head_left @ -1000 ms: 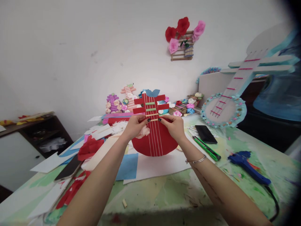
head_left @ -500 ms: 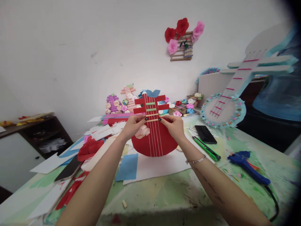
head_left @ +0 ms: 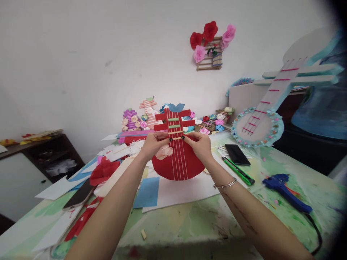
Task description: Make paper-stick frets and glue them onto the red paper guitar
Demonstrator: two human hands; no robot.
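I hold a red paper lute model upright over the table. It has a round body, white strings, green and yellow crossbars and red pegs on its neck. My left hand grips its left side at the neck base, fingers pinched, beside a pale paper flower stuck on the body. My right hand pinches the right side, its fingertips at the end of a yellow crossbar. A thin bracelet sits on my right wrist.
On the paint-stained table lie white and blue paper sheets, a red paper flower, two phones, green cutters and a blue glue gun. A large pale lute model leans at right. Small craft models line the wall.
Almost nothing differs. My fingertips have shifted slightly along the yellow crossbar on the lute's neck; the model stays in place.
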